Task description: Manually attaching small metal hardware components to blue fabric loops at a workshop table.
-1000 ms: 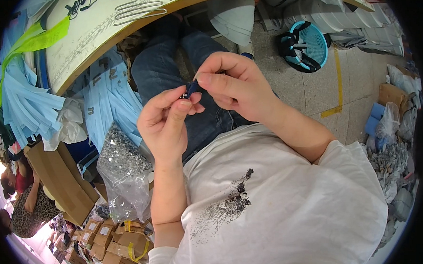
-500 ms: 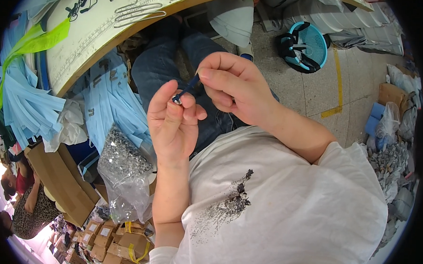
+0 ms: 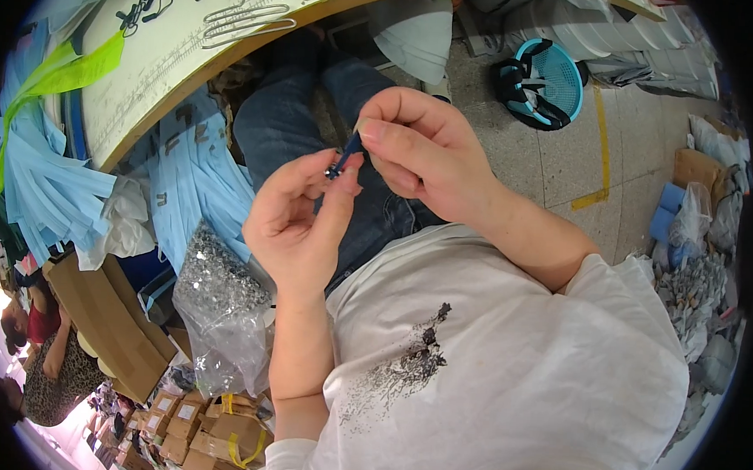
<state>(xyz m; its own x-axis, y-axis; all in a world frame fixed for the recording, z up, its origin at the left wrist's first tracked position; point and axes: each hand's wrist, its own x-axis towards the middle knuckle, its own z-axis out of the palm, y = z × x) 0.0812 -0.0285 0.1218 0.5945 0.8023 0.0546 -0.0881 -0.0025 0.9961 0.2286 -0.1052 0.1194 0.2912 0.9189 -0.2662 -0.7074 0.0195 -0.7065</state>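
A short dark-blue strap (image 3: pixel 350 147) with a small shiny metal fitting (image 3: pixel 334 171) at its lower end is held between my hands, above my lap. My right hand (image 3: pixel 424 148) pinches its upper end between thumb and forefinger, the other fingers curled in. At the lower end, the thumb and forefinger of my left hand (image 3: pixel 296 218) close around the metal fitting. The exact kind of fitting is too small to make out.
At upper left a curved worktable (image 3: pixel 168 62) bears black cord loops (image 3: pixel 155 0) and a bent wire rack (image 3: pixel 250 22). Light-blue strips (image 3: pixel 197 166) hang below its edge, near a clear bag of shiny small parts (image 3: pixel 221 269). A turquoise basket (image 3: pixel 563 83) stands on the floor.
My left hand has turned, its thumb and forefinger now meeting at the metal fitting from the side. The fitting has moved slightly right and up. My right hand has barely shifted.
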